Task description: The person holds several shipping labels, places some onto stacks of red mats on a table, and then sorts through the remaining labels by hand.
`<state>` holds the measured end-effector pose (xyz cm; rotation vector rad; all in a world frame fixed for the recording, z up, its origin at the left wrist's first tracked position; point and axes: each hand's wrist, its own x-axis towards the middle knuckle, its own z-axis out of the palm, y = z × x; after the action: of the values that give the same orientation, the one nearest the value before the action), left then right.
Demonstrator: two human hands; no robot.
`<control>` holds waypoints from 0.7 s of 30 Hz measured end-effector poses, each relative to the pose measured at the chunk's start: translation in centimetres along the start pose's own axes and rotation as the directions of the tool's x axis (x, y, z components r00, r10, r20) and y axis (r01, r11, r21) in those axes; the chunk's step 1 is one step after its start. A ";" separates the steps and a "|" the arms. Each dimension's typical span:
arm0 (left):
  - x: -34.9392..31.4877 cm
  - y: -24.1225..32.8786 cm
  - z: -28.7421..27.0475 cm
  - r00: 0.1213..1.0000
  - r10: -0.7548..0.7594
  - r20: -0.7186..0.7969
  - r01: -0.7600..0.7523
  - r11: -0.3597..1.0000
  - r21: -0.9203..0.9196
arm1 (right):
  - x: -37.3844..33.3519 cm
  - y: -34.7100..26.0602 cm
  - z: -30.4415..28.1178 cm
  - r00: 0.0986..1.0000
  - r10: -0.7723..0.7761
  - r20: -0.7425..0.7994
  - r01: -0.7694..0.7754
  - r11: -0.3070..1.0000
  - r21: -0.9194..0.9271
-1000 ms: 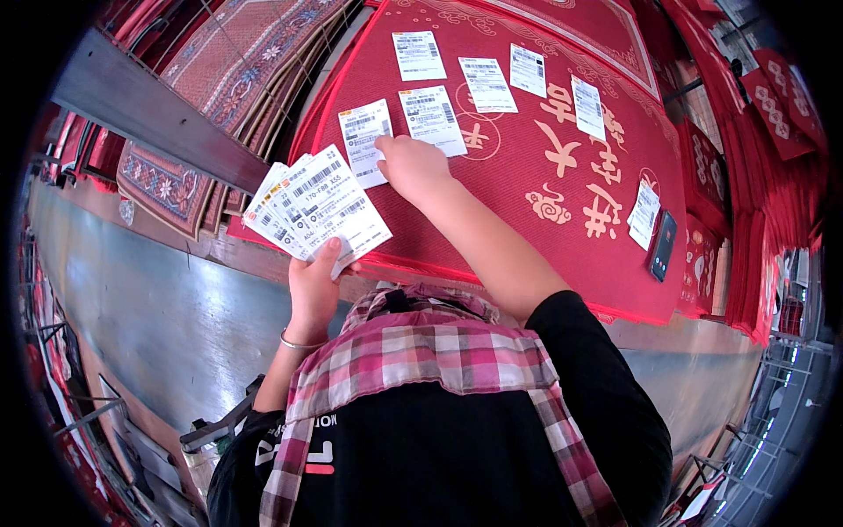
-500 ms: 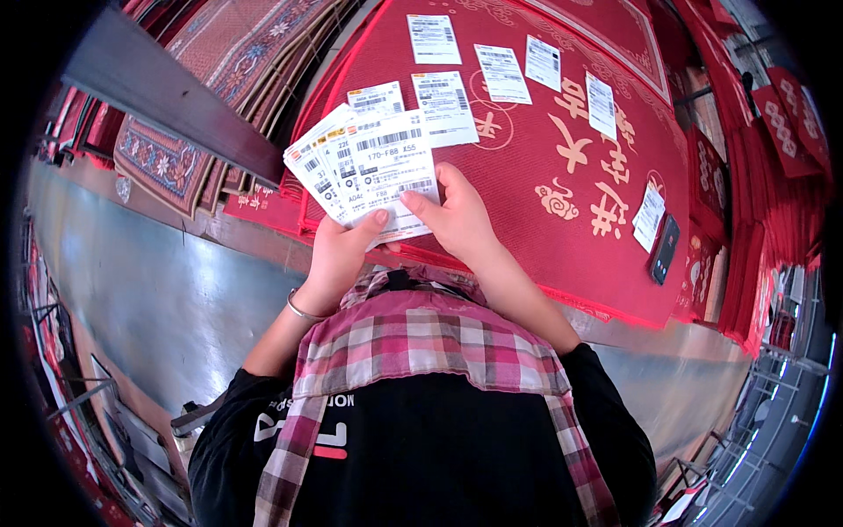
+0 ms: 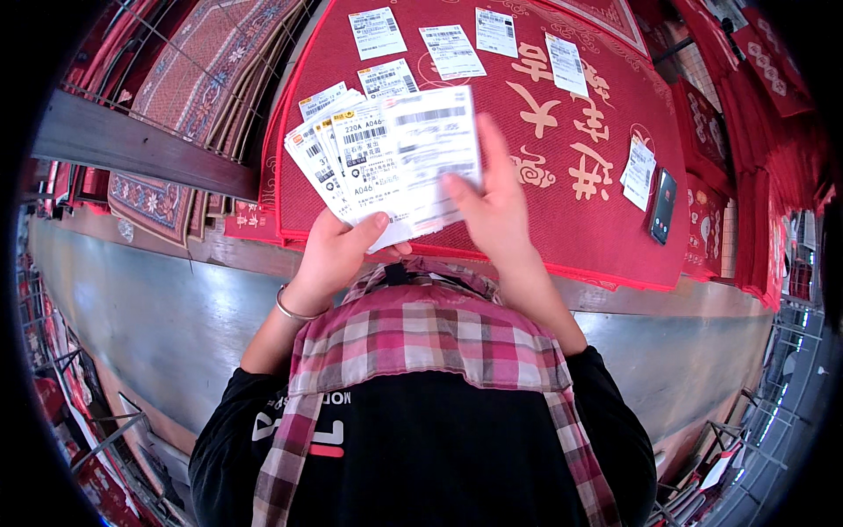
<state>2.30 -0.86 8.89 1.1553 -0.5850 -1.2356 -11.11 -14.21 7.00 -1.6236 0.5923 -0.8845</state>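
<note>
My left hand [image 3: 338,250] is closed on a fanned stack of white shipping labels [image 3: 358,158], its thumb pressed on their lower edge. Between the thumb and fingers of my right hand [image 3: 496,198] is one shipping label [image 3: 432,145], its print smeared by motion. This label overlaps the right side of the stack. Beneath lies a red mat [image 3: 430,220] with gold lettering. Several single labels lie spread over it, among them one label [image 3: 376,33] at the far left, another label [image 3: 451,53] beside it and a label [image 3: 566,64] farther right.
A black phone [image 3: 663,206] lies near the mat's right edge, beside a pair of labels [image 3: 638,173]. Patterned rugs [image 3: 211,79] are stacked on the left behind a grey metal beam [image 3: 145,145]. More red mats [image 3: 773,97] are piled at the right.
My right hand has moved to the right, drawing the top label away from the stack and uncovering the label under it. The view has shifted, so the mat and its labels appear farther left.
</note>
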 end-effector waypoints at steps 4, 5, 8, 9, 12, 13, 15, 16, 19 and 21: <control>-0.3 0.2 0.2 0.999 0.046 -0.004 -0.046 0.999 -0.018 | 1.0 -0.5 -3.1 0.990 0.056 -0.129 -0.037 0.990 0.139; -0.4 0.1 0.2 0.999 0.052 -0.009 -0.052 0.998 -0.024 | 0.8 -0.3 -4.0 0.989 0.141 -0.048 -0.137 0.987 0.080; -0.6 0.0 0.6 0.999 0.025 -0.037 -0.026 0.999 -0.022 | 0.1 -1.1 -2.6 0.965 0.223 0.137 -0.195 0.962 -0.194; -0.7 -0.1 0.6 0.998 0.023 -0.055 -0.024 1.000 -0.013 | -0.1 -1.6 -1.8 0.949 0.180 0.258 -0.096 0.947 -0.308; -0.6 -0.4 1.2 0.993 0.030 -0.114 -0.030 1.000 0.001 | -1.0 -1.2 0.4 0.936 0.249 0.249 -0.274 0.959 0.068; -0.6 -0.5 1.5 0.988 0.041 -0.149 -0.042 0.999 -0.004 | -1.0 -0.9 0.5 0.931 0.250 0.267 -0.277 0.958 0.069; -0.9 -0.7 1.5 0.982 0.047 -0.183 -0.049 0.999 -0.011 | -1.0 -0.5 0.6 0.920 0.251 0.301 -0.283 0.956 0.069; -1.1 -1.2 1.0 0.982 0.038 -0.182 -0.042 0.999 -0.015 | -1.1 -1.1 0.6 0.924 0.204 0.322 -0.221 0.975 0.015; -2.1 -2.0 0.7 0.971 -0.035 -0.234 0.030 0.999 -0.026 | -1.6 -1.0 0.7 0.910 0.178 0.375 -0.139 0.982 -0.130; -2.6 -2.9 0.0 0.963 -0.090 -0.252 0.091 0.996 -0.007 | -2.0 -0.7 0.7 0.897 0.157 0.412 -0.081 0.977 -0.196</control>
<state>0.31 1.83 6.87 1.3317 -0.3467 -1.1412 -11.76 -12.06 7.12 -1.8464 0.4618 -0.3709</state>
